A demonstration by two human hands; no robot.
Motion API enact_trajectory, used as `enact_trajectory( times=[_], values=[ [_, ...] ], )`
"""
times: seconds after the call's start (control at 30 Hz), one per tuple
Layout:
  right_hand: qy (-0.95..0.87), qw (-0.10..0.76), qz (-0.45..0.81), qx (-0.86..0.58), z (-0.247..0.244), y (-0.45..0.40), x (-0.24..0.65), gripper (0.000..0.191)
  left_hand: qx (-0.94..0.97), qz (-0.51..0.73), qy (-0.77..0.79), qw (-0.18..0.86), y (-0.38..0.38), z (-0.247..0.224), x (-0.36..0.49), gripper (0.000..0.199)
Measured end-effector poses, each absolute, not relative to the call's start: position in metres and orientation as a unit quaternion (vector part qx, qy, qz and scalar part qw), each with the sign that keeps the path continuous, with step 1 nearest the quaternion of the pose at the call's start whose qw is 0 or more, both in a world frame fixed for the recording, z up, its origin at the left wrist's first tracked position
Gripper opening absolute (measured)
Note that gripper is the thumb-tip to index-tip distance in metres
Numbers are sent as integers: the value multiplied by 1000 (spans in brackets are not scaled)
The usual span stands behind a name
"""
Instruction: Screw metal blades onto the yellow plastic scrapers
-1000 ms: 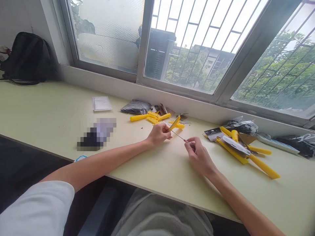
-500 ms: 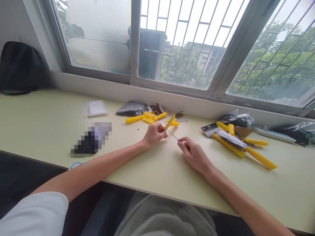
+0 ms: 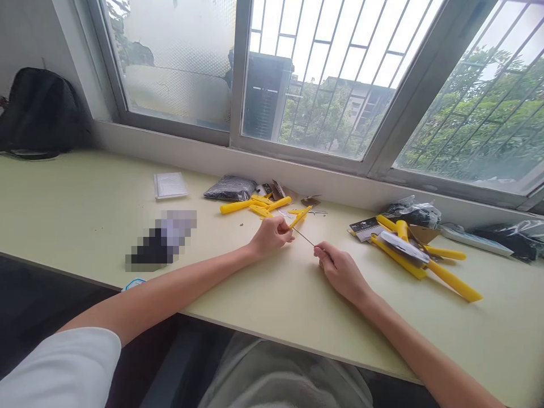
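Observation:
My left hand [image 3: 271, 238] is closed around a slim yellow plastic piece [image 3: 301, 216], which sticks up and to the right out of the fingers. A thin metal rod [image 3: 304, 237] runs from that piece down to my right hand [image 3: 341, 271], whose fingertips pinch its near end. Whether the rod is fixed to the yellow piece or only touches it, I cannot tell. Just behind my left hand lie several yellow plastic parts [image 3: 236, 207], some with long round handles. Off to the right of my right hand is a heap of yellow-handled tools [image 3: 454, 280].
Along the window side of the table [image 3: 263, 294] lie a grey plastic-wrapped packet [image 3: 230, 188], torn card packaging [image 3: 311, 200] and bagged black items [image 3: 414, 212]. Toward the left are clear flat cases [image 3: 170, 186], a blurred-out object [image 3: 161, 241] and a black backpack [image 3: 42, 113].
The yellow piece has tilted lower toward the right. My right hand has drawn slightly away from my left, and more of the rod shows. The whole view has shifted a little.

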State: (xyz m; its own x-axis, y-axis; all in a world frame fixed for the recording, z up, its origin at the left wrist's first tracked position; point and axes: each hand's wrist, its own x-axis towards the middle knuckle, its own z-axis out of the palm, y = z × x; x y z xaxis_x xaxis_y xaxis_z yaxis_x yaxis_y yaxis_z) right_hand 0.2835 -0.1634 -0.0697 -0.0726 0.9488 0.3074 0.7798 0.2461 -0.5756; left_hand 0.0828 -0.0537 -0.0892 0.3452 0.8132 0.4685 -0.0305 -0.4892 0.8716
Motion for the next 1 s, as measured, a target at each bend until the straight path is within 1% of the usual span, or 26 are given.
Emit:
enact_trajectory(
  times=[0.17, 0.3, 0.4, 0.5, 0.67, 0.8, 0.87, 1.0],
  values=[
    [-690, 356, 246, -580, -69, -165, 287, 39, 715, 510, 259, 403, -59, -89, 84, 29],
    [-669, 368, 334, -553, -64, -167, 289, 43, 732, 516, 249, 368, -63, -86, 83, 31],
    [-650, 377, 385, -535, -58, -168, 289, 47, 738, 521, 252, 346, -65, -84, 82, 32],
    [-629, 383, 424, -527, -53, -170, 289, 49, 736, 526, 247, 348, -67, -84, 83, 33],
    [-600, 378, 504, -494, -50, -173, 291, 46, 723, 551, 203, 364, -75, -81, 82, 36],
    [-568, 365, 583, -452, -48, -176, 294, 40, 749, 557, 180, 311, -85, -72, 77, 37],
    [-556, 360, 614, -429, -48, -177, 295, 37, 757, 552, 182, 298, -89, -67, 74, 36],
    [-551, 350, 645, -398, -49, -177, 298, 36, 749, 543, 213, 314, -93, -63, 72, 35]
  ],
)
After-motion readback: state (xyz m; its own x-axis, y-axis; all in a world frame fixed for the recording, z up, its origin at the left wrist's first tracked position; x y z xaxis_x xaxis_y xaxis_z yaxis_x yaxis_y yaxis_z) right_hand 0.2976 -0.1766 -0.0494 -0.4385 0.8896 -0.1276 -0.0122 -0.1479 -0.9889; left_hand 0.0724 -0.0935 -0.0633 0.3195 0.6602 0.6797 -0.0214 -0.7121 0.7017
